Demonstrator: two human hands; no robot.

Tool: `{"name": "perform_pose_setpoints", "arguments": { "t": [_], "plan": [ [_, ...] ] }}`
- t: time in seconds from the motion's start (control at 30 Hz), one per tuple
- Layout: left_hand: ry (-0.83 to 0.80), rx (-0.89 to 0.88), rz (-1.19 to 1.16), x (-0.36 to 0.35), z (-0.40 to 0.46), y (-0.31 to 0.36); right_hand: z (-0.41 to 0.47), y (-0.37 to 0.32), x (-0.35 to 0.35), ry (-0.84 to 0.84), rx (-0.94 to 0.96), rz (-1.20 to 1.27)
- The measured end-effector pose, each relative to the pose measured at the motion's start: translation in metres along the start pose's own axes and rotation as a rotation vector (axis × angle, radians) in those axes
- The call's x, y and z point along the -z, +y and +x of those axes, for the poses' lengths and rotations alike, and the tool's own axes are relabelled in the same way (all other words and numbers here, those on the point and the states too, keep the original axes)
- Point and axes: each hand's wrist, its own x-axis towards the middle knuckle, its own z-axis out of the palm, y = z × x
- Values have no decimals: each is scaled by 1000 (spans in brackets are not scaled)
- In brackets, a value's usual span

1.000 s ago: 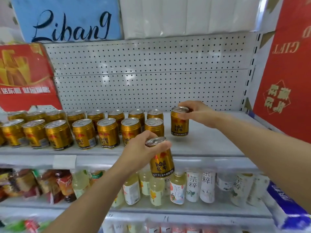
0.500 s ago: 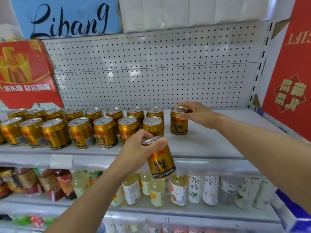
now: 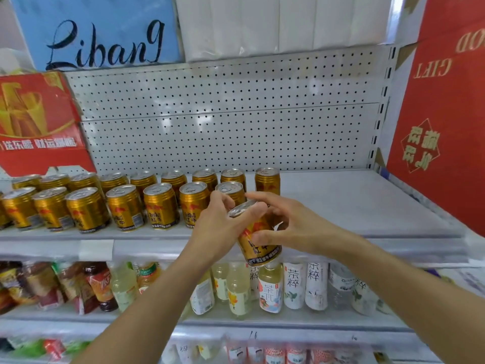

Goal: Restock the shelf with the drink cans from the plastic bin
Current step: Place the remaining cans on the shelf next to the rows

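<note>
A gold drink can (image 3: 259, 249) is tilted in front of the shelf's edge, held between both hands. My left hand (image 3: 219, 228) grips it near the top from the left. My right hand (image 3: 298, 231) has its thumb on the can's label and its fingers curved over the rim and far side. Two rows of matching gold cans (image 3: 160, 206) stand on the grey shelf (image 3: 354, 206). The back row ends at a single can (image 3: 267, 179), just behind my hands. The plastic bin is out of view.
A white pegboard (image 3: 223, 122) backs the shelf. Red cartons stand at the left (image 3: 39, 127) and right (image 3: 441, 127) ends. Bottled drinks (image 3: 270, 287) and snack packs (image 3: 52, 285) fill the shelf below. Bare shelf lies right of the cans.
My right hand let go of the can it had set at the end of the back row and came down onto the can in my left hand.
</note>
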Motion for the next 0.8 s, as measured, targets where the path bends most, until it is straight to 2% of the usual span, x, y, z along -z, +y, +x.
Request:
{"name": "perform_pose_setpoints", "arguments": {
  "t": [0.1,0.2,0.3,0.37,0.4,0.47,0.53,0.8],
  "plan": [
    [-60,-13,-12,-5,-3,-1,-6,5,-4,79,50,29],
    [-95,-73,-123,-1,1,-3,-6,9,1,162,56,32],
    [130,-245,-11,5,13,-7,5,17,10,311,32,74],
    [299,-387,231,10,26,-15,16,26,15,405,3,50],
    [329,-441,364,12,33,-20,21,30,16,438,-8,30],
    [267,-489,577,14,45,-30,30,39,14,468,-23,2],
    [191,-495,672,14,52,-35,36,47,11,473,-46,-6],
    [222,-472,604,8,56,-34,43,65,4,468,-120,2]
  ]
}}
